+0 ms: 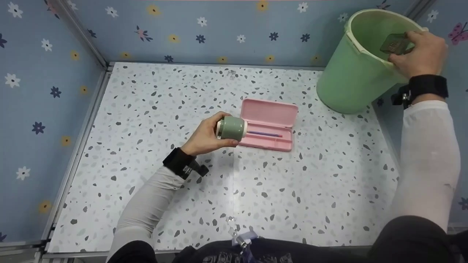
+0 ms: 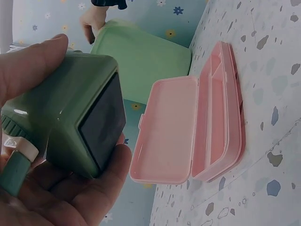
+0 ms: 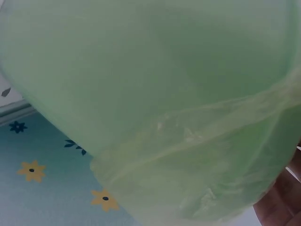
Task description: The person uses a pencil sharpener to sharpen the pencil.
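My left hand (image 1: 208, 137) grips a green crank pencil sharpener (image 1: 233, 128), held near the left end of an open pink pencil case (image 1: 270, 114). In the left wrist view, the sharpener's dark square face (image 2: 104, 126) points away from the palm, and its crank handle (image 2: 16, 167) is at lower left. One blue pencil with a red end (image 1: 265, 134) lies in the case. Over at the green bin (image 1: 347, 80), my right hand (image 1: 420, 54) pinches a small dark see-through box (image 1: 393, 44) over the mouth. The right wrist view hides this box.
The bin stands at the back right corner of the speckled table (image 1: 164, 91); a thin pale liner (image 3: 188, 136) folds over its rim. Flower-patterned walls (image 1: 219, 33) close off the back and both sides, with metal rails (image 1: 78, 153) along the edges.
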Tool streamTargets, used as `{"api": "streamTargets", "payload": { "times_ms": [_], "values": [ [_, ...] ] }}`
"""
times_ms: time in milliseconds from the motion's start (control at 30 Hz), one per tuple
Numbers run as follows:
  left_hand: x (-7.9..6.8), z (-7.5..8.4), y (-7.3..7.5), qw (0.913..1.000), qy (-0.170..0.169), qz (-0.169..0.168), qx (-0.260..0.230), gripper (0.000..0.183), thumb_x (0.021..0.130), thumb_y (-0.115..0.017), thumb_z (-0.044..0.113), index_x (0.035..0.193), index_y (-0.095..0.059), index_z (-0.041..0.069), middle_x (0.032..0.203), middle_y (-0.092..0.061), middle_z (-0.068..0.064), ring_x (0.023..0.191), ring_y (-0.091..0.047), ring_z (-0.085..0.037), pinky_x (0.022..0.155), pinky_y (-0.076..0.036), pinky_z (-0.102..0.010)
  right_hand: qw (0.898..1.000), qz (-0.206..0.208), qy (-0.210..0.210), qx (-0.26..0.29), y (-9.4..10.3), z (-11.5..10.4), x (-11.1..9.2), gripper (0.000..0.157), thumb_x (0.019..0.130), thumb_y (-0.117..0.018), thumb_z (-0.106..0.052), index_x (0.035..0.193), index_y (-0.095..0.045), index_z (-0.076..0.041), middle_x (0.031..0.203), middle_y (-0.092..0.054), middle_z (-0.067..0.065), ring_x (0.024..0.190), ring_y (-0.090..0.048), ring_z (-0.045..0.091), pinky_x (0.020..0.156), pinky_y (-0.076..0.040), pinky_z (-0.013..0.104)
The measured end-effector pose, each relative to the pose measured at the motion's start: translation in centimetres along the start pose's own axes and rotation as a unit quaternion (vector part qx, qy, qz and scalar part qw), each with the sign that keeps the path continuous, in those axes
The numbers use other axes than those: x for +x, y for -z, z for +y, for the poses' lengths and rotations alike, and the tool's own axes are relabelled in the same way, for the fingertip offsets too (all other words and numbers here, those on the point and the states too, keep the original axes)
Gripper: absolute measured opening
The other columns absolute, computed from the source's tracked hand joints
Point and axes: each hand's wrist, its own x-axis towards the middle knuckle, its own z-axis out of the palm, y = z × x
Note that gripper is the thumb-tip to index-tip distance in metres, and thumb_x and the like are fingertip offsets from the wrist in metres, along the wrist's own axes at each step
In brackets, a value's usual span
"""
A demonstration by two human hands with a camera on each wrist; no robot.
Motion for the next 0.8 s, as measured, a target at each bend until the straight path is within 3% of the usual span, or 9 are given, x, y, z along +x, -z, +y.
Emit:
{"api": "streamTargets", "payload": {
  "times_ms": [67,267,533,633,800],
  "values": [
    [0.0,-0.1,0.0,1.0,-0.002,0.002,-0.005,0.077,0.08,-0.099,0.014,0.147,-0.062,0.008,0.135,-0.073,-0.017,0.114,-0.072,-0.03,0.096,-0.061,-0.043,1.0,-0.001,0.015,-0.014,0.0,0.0,0.0,0.063,0.109,-0.065,-0.023,0.167,-0.05,-0.004,0.166,-0.055,0.029,0.147,-0.054,0.056,0.131,-0.04,0.065],
    [0.1,-0.2,0.2,0.9999,0.001,0.016,-0.003,0.078,0.079,-0.1,0.014,0.147,-0.063,0.01,0.135,-0.073,-0.015,0.113,-0.073,-0.03,0.095,-0.062,-0.04,0.996,-0.018,0.053,-0.065,0.4,-0.5,0.3,0.063,0.109,-0.065,-0.017,0.166,-0.048,0.0,0.17,-0.05,0.03,0.15,-0.052,0.058,0.13,-0.04,0.069],
    [0.3,-0.6,0.2,0.9993,-0.006,0.035,-0.008,0.079,0.078,-0.101,0.014,0.148,-0.064,0.01,0.139,-0.072,-0.013,0.116,-0.072,-0.029,0.099,-0.061,-0.043,0.981,0.031,0.155,-0.116,-0.1,-1.2,0.6,0.053,0.099,-0.071,-0.005,0.15,-0.06,0.003,0.153,-0.062,0.029,0.114,-0.067,0.064,0.098,-0.057,0.078],
    [0.1,-0.6,0.3,0.9992,-0.009,0.037,-0.011,0.079,0.078,-0.101,0.014,0.148,-0.064,0.009,0.138,-0.072,-0.013,0.115,-0.072,-0.028,0.099,-0.061,-0.043,0.969,0.055,0.205,-0.13,-0.2,-1.4,0.6,0.049,0.095,-0.073,-0.002,0.142,-0.062,0.003,0.142,-0.067,0.03,0.099,-0.068,0.064,0.084,-0.059,0.079],
    [0.9,-0.7,0.2,0.9989,-0.015,0.04,-0.017,0.079,0.078,-0.101,0.013,0.148,-0.064,0.009,0.139,-0.072,-0.013,0.117,-0.073,-0.028,0.099,-0.062,-0.04,0.933,0.068,0.305,-0.178,0.7,-0.9,1.1,0.044,0.095,-0.072,-0.005,0.137,-0.062,0.002,0.129,-0.066,0.03,0.086,-0.067,0.057,0.071,-0.059,0.077]
  ]
}}
